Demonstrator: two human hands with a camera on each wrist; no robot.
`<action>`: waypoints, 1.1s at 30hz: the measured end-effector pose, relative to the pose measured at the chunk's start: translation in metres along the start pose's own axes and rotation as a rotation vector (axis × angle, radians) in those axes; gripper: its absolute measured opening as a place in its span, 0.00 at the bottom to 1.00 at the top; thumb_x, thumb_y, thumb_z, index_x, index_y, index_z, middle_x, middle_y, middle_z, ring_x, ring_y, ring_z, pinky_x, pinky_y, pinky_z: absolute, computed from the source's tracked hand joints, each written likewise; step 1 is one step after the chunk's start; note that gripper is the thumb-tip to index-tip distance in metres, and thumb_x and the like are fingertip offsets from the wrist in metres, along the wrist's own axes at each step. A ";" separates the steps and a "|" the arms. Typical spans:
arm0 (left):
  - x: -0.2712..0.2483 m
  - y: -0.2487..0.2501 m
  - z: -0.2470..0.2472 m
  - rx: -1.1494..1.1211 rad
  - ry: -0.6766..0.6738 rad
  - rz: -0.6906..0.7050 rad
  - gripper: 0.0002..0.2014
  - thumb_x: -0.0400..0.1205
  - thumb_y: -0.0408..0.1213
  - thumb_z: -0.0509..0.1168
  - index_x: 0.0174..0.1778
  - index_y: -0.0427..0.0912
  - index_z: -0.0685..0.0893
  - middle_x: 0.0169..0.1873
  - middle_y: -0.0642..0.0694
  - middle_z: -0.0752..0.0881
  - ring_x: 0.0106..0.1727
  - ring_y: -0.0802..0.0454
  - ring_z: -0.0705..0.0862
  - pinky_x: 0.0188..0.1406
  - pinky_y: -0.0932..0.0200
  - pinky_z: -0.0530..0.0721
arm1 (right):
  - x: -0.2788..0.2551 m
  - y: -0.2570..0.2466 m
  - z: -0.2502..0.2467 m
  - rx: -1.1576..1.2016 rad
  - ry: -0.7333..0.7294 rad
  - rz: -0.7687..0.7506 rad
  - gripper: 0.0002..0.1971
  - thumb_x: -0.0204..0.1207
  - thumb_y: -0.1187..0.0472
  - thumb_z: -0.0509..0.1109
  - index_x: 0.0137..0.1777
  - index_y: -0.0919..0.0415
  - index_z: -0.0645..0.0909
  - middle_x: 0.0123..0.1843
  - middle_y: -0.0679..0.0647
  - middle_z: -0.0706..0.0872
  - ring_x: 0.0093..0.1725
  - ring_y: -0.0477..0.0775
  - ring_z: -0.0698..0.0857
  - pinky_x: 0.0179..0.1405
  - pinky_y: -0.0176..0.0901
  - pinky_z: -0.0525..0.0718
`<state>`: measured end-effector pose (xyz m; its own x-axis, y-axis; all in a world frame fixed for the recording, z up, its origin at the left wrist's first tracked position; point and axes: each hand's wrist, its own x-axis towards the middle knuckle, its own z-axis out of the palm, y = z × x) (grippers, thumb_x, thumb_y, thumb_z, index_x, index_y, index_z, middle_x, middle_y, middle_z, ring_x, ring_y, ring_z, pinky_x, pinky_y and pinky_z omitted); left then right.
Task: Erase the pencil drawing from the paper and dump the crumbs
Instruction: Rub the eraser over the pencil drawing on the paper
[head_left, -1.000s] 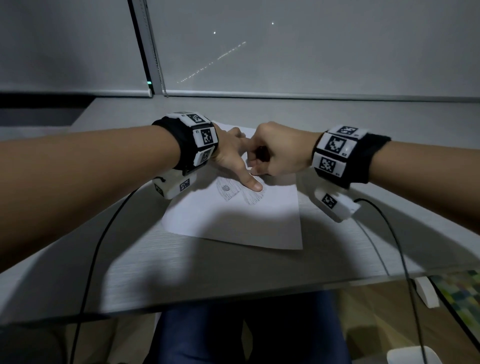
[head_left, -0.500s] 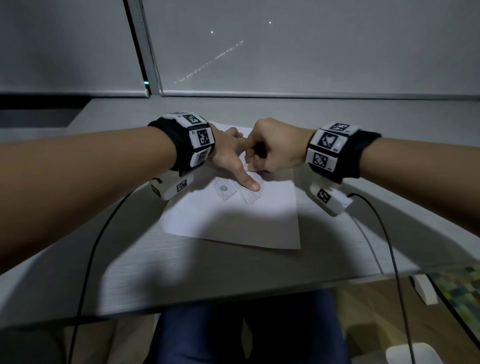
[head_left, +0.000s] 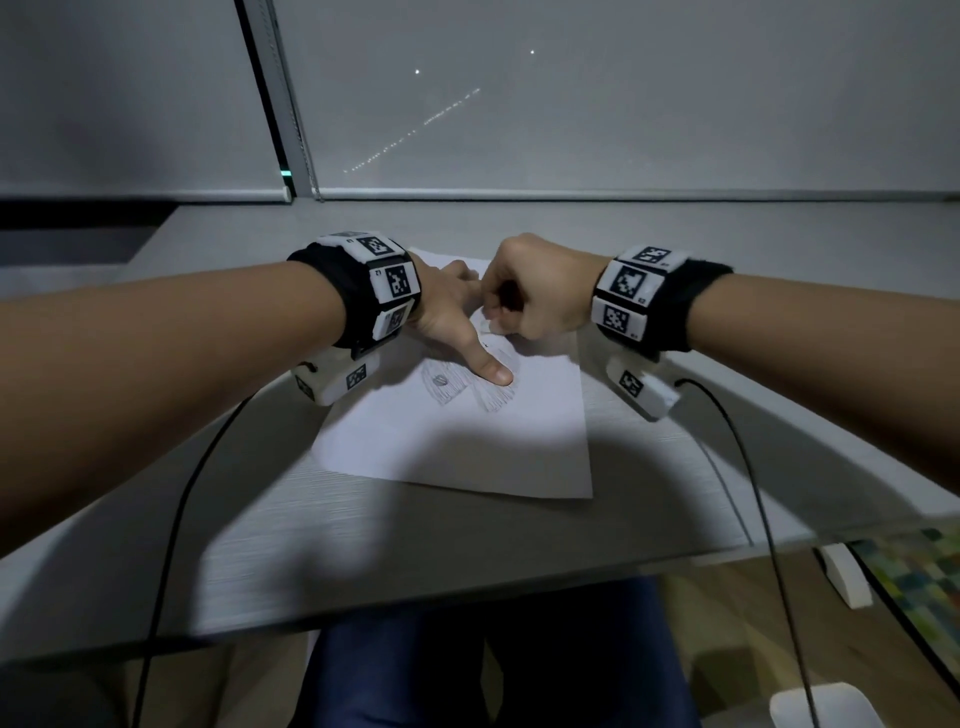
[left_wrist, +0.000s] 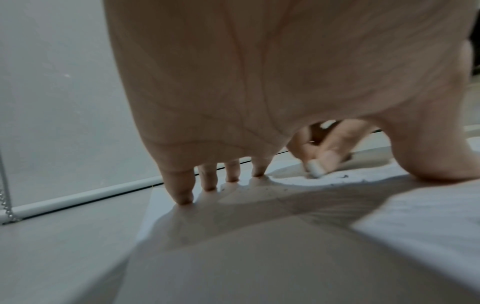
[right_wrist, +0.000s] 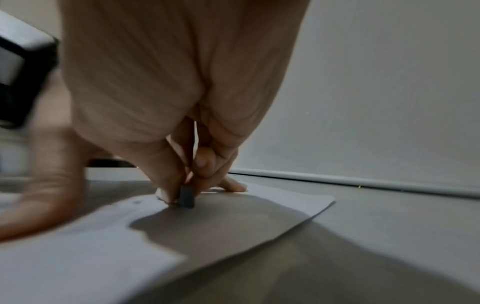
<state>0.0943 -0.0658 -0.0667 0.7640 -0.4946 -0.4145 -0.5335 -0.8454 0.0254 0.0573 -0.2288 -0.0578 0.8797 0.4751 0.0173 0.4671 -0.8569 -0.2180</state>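
A white sheet of paper (head_left: 493, 447) lies on the grey desk, with a pencil drawing (head_left: 452, 387) near its middle. My left hand (head_left: 447, 317) is spread flat on the sheet, thumb (head_left: 496, 371) and fingertips (left_wrist: 183, 198) pressing it down. My right hand (head_left: 530, 296) is curled just right of it and pinches a small eraser (right_wrist: 187, 196), whose end touches the paper between my left thumb and fingers. In the left wrist view the eraser (left_wrist: 315, 169) looks white, and dark crumbs (left_wrist: 342, 176) lie on the paper beside it.
The grey desk (head_left: 260, 545) runs to a window sill and a drawn blind (head_left: 571, 104) behind. Black cables (head_left: 171, 519) hang from both wrist cameras over the desk's front edge. A white object (head_left: 826, 706) sits on the floor at lower right.
My right hand with the eraser has shifted slightly left and away over the drawing, in a rubbing motion. The left hand keeps its hold on the paper.
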 end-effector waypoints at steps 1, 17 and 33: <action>0.000 0.000 0.000 0.012 0.000 -0.006 0.62 0.64 0.85 0.74 0.92 0.62 0.64 0.87 0.45 0.63 0.91 0.37 0.67 0.88 0.32 0.70 | 0.002 0.001 0.000 -0.010 0.006 0.013 0.03 0.73 0.62 0.78 0.40 0.61 0.92 0.34 0.53 0.91 0.34 0.55 0.88 0.41 0.51 0.92; -0.010 0.003 -0.004 -0.010 -0.013 0.003 0.72 0.55 0.89 0.72 0.95 0.67 0.53 0.92 0.45 0.60 0.94 0.37 0.61 0.89 0.28 0.67 | 0.010 0.018 -0.001 -0.017 0.028 0.077 0.02 0.73 0.62 0.79 0.40 0.59 0.92 0.35 0.51 0.93 0.36 0.52 0.89 0.41 0.46 0.91; -0.027 -0.003 -0.004 0.061 0.026 -0.019 0.80 0.46 0.92 0.69 0.95 0.51 0.63 0.83 0.51 0.70 0.84 0.42 0.75 0.82 0.35 0.79 | 0.015 0.014 0.008 -0.068 0.081 0.112 0.05 0.77 0.59 0.79 0.40 0.56 0.88 0.35 0.46 0.87 0.39 0.56 0.89 0.44 0.52 0.93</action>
<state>0.0771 -0.0506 -0.0524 0.7830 -0.4844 -0.3903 -0.5394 -0.8412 -0.0383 0.0763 -0.2321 -0.0680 0.9295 0.3609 0.0762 0.3686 -0.9163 -0.1564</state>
